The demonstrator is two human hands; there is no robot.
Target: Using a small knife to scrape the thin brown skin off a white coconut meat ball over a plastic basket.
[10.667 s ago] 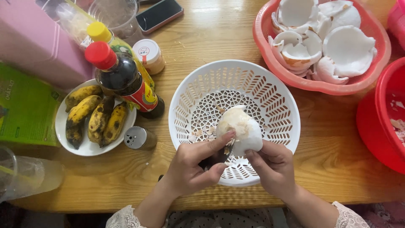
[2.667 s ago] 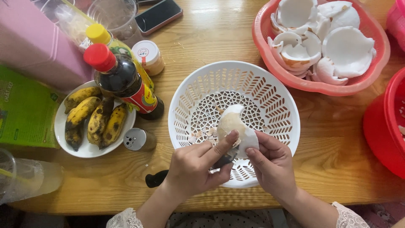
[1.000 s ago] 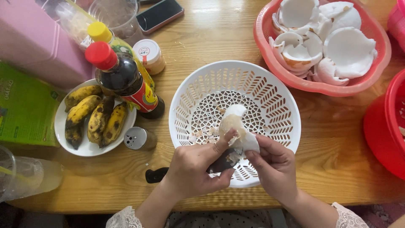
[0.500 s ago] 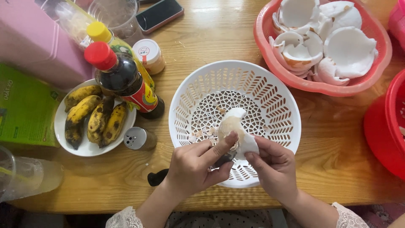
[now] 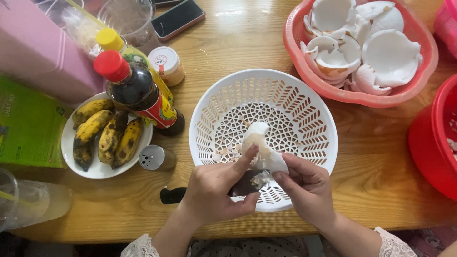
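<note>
A piece of white coconut flesh point(image 5: 259, 147) is held over the near part of a white perforated colander point(image 5: 304, 109), which stands on the wooden worktop point(image 5: 238, 47). The piece is gripped from the right by the right hand point(image 5: 307, 190), whose fingers point(image 5: 293, 164) are clamped on its lower edge. A dark-handled knife point(image 5: 173, 195) is held in the left hand point(image 5: 214, 190); the fingers are closed around the handle, the thumb point(image 5: 247, 157) is pressed against the coconut piece, and the blade is laid against the underside of the piece, mostly hidden by the hand. Small white shavings point(image 5: 223, 152) are scattered on the colander's floor just beside the piece.

Behind the colander, a pink basket point(image 5: 333, 90) filled with broken white coconut pieces point(image 5: 385, 52) is seen. A red tub point(image 5: 428, 138) is cut off at the right edge. To the left, a white plate point(image 5: 102, 169) carrying spotted yellow bananas point(image 5: 102, 135) is placed, with a small metal shaker point(image 5: 154, 157) just beside it. A dark sauce bottle with a red cap point(image 5: 135, 90) and a yellow-capped bottle point(image 5: 114, 40) are set behind the plate, near a small white-lidded jar point(image 5: 164, 62). A phone point(image 5: 178, 16) lies at the far edge.
</note>
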